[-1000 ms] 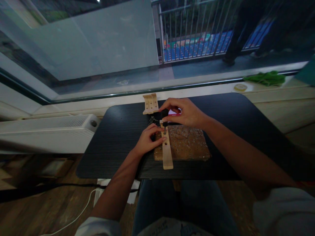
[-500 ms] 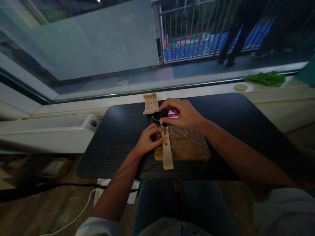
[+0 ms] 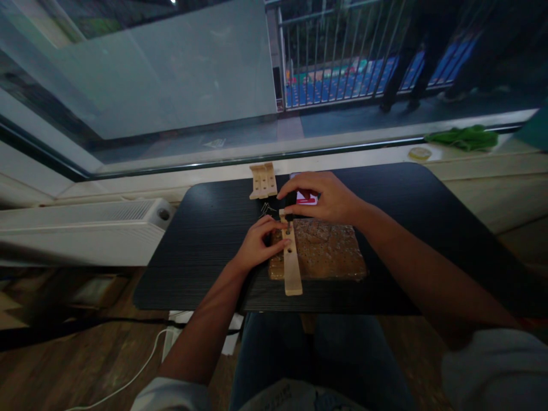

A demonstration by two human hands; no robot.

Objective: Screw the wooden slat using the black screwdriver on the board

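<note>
A pale wooden strip (image 3: pixel 292 274) with holes lies lengthwise across a brown, plastic-wrapped block (image 3: pixel 327 251) pitted with small holes. My left hand (image 3: pixel 256 242) pinches the strip near its upper hole, thumb below and forefinger above. My right hand (image 3: pixel 327 197) is closed around the dark handle of a screwdriver (image 3: pixel 290 201), held upright. Its shaft points down to the strip's upper hole; the tip is too small to make out. Just beyond my left fingers lie several small screws (image 3: pixel 266 209).
Several more holed wooden strips (image 3: pixel 263 181) sit side by side at the far edge of the black table (image 3: pixel 201 245). A red-and-white card or packet (image 3: pixel 306 198) shows behind my right hand. On the sill are a green cloth (image 3: pixel 464 137) and a yellow roll (image 3: pixel 419 153).
My right hand and the screwdriver handle have shifted slightly to the right, and the fingers have turned a little around the handle. My left hand and the strip stay nearly in place.
</note>
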